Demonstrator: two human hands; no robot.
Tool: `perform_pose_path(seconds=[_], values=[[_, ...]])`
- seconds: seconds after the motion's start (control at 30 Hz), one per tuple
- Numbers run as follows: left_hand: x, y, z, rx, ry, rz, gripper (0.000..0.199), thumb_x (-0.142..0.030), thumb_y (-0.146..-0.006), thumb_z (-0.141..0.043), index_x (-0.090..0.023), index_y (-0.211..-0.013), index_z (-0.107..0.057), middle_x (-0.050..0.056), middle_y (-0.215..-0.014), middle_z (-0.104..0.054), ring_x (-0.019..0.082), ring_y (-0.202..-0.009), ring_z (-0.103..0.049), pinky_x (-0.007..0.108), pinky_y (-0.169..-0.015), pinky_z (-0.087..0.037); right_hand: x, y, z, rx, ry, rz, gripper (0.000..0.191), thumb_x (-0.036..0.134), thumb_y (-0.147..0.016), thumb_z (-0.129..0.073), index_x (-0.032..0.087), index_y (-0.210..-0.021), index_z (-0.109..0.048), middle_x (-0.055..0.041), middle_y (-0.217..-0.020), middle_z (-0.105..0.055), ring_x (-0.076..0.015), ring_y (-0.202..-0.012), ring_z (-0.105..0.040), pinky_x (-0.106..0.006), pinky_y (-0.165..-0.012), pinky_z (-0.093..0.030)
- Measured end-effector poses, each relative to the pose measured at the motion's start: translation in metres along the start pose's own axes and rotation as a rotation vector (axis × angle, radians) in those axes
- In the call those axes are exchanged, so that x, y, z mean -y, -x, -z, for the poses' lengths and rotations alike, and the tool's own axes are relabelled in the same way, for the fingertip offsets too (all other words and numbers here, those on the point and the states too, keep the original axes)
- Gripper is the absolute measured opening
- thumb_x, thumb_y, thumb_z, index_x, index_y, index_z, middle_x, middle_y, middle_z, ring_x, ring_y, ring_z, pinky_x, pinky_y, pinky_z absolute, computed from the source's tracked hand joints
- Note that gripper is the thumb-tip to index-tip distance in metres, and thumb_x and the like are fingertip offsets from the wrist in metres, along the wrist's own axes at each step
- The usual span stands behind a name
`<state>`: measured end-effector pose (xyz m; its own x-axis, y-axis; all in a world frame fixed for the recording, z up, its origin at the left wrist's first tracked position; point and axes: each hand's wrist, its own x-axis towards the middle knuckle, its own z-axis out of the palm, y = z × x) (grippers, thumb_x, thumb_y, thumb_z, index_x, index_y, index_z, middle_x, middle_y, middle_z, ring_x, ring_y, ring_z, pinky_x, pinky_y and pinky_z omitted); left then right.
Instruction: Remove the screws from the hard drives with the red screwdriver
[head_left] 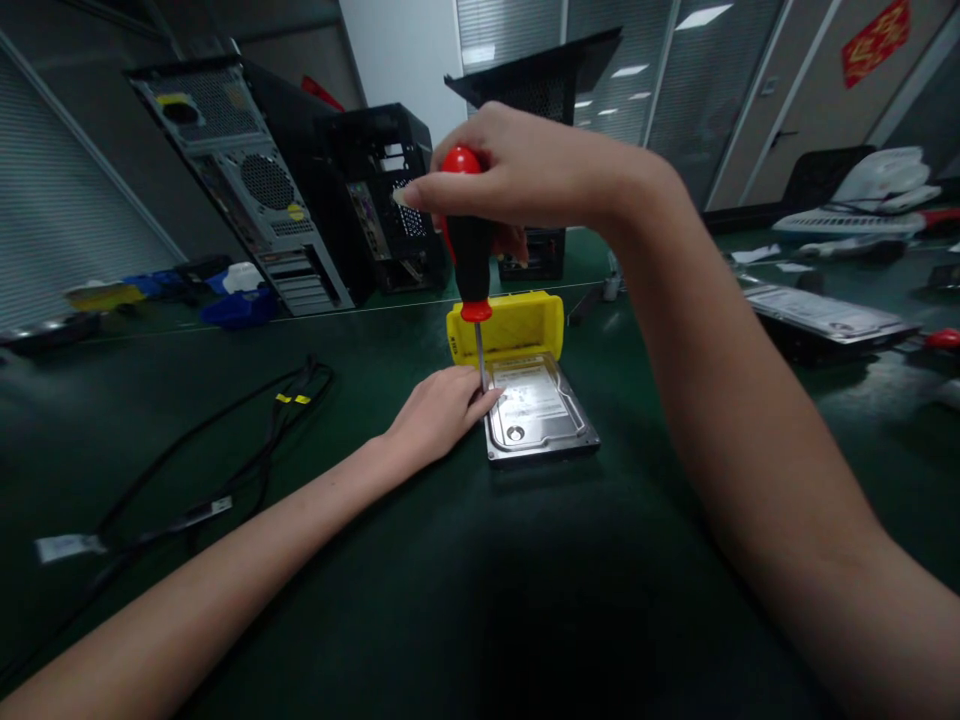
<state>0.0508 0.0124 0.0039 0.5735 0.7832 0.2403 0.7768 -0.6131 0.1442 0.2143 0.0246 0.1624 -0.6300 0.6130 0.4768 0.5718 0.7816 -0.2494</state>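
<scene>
- The right hand [517, 170] is wrapped around the red-and-black handle of a screwdriver [474, 262], thumb and fingers closed about its upper part.
- The screwdriver stands nearly upright, its shaft running down to the left edge of a 3.5-inch hard disk drive [534, 400]; the tip is too hidden to make out.
- The left hand [439, 408] lies against that same edge, thumb reaching over the drive's top, fingers beside the shaft; I cannot tell whether they pinch anything.
- The drive lies flat, label up, on the dark green tabletop [420, 610], just in front of a yellow plastic bin [517, 328].
- Black cables [259, 465] with yellow tags are looped to the left.
- Behind stand a computer tower [277, 185] and an opened computer case [409, 215].
- Another hard drive [832, 312] sits at right.
- Farther back are glass partitions with blinds [517, 35] and a red sign [876, 42].
</scene>
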Motion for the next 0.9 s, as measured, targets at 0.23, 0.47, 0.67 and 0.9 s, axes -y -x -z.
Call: perform_pose_path(seconds=[0.23, 0.47, 0.67, 0.9], values=[[0.002, 0.0, -0.006, -0.053, -0.035, -0.016, 0.034, -0.038, -0.097, -0.039, -0.014, -0.083, -0.058, 0.008, -0.085, -0.063, 0.022, -0.078, -0.061, 0.033, -0.069, -0.049, 0.002, -0.002, -0.008, -0.095, 0.022, 0.036, 0.049, 0.054, -0.084, -0.053, 0.006, -0.094, -0.059, -0.0013, -0.064, -0.057, -0.0042, -0.043, -0.051, -0.009, -0.032, -0.034], [0.003, 0.003, -0.014, -0.098, 0.011, -0.013, 0.032, -0.036, -0.098, -0.038, -0.013, -0.088, -0.058, 0.008, -0.088, -0.064, 0.022, -0.082, -0.061, 0.034, -0.074, -0.05, 0.007, -0.004, -0.008, 0.017, -0.068, 0.006, 0.047, 0.049, -0.09, -0.04, 0.006, -0.085, -0.06, -0.004, -0.066, -0.059, -0.0047, -0.043, -0.052, -0.01, -0.036, -0.038], [0.006, 0.01, -0.013, -0.098, 0.071, -0.016, 0.034, -0.042, -0.098, -0.035, -0.016, -0.084, -0.054, 0.006, -0.086, -0.062, 0.021, -0.079, -0.06, 0.032, -0.069, -0.047, 0.001, -0.009, -0.012, 0.075, -0.21, 0.031, 0.038, 0.041, -0.09, -0.046, 0.007, -0.102, -0.057, -0.0025, -0.075, -0.059, -0.0085, -0.051, -0.058, -0.019, -0.042, -0.05], [0.018, 0.041, -0.001, -0.119, 0.081, 0.042, 0.037, -0.034, -0.1, -0.028, -0.018, -0.078, -0.053, 0.003, -0.074, -0.058, 0.018, -0.07, -0.056, 0.03, -0.065, -0.044, -0.006, -0.018, -0.03, -0.037, -0.254, 0.329, 0.034, 0.032, -0.093, -0.047, 0.004, -0.113, -0.05, -0.0004, -0.097, -0.047, 0.0002, -0.057, -0.05, -0.009, -0.04, -0.044]])
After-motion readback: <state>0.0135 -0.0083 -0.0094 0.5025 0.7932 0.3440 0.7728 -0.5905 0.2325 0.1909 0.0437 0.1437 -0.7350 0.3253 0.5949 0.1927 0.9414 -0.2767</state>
